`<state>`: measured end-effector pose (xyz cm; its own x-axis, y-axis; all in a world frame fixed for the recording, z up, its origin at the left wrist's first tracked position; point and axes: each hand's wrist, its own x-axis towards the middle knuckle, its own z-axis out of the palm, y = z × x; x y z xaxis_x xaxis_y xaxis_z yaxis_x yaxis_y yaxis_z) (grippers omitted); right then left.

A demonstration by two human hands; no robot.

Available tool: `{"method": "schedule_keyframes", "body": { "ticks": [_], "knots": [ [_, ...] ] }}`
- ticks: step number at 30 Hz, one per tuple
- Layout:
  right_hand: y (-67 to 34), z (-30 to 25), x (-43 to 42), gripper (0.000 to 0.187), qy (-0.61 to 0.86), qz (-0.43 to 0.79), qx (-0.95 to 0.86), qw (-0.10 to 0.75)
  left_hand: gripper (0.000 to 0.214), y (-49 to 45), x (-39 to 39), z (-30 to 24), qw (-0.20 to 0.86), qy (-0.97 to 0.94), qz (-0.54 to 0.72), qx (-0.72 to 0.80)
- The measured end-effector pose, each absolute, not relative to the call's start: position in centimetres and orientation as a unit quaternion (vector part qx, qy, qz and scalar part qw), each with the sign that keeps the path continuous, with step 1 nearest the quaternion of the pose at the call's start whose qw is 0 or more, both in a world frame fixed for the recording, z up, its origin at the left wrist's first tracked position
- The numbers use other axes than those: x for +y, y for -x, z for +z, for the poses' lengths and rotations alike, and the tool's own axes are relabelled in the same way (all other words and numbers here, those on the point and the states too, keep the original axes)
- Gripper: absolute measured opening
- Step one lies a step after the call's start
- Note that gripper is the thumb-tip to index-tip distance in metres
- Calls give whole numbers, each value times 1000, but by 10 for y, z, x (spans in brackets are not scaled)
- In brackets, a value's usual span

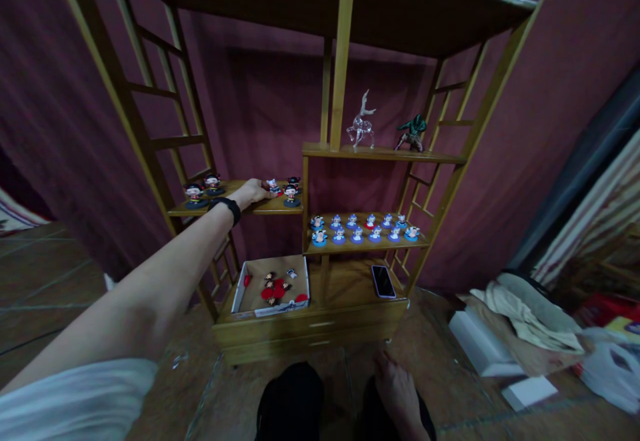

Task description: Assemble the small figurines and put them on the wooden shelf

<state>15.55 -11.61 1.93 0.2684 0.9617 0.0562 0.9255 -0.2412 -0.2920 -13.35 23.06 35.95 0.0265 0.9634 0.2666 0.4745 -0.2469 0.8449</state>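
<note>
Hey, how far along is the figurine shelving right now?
Looks done: blue-based figurines stand in two rows on the middle shelf, and several red-and-black figurines stand on the left shelf. In hand: the left hand holds a figurine at that shelf. Left: more small figures lie in the cardboard box below.

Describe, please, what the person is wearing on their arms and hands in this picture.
The left arm is bare from a short white sleeve down to the wrist, where a black band, like a watch or fitness strap, sits. The left hand shows no glove. The right hand is bare too, with no ring or band visible.
</note>
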Motion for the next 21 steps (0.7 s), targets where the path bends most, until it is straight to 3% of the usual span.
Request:
{"method": "schedule_keyframes", "body": {
  "ticks": [9, 21],
  "knots": [
    [-153, 24, -118, 26, 787, 38, -602, 131, 54, 137, 234, 359, 271, -705, 345, 557],
    [-155, 32, -123, 26, 791, 24, -595, 140, 45, 134, 234, 361, 185, -724, 308, 589]
  ]
}}
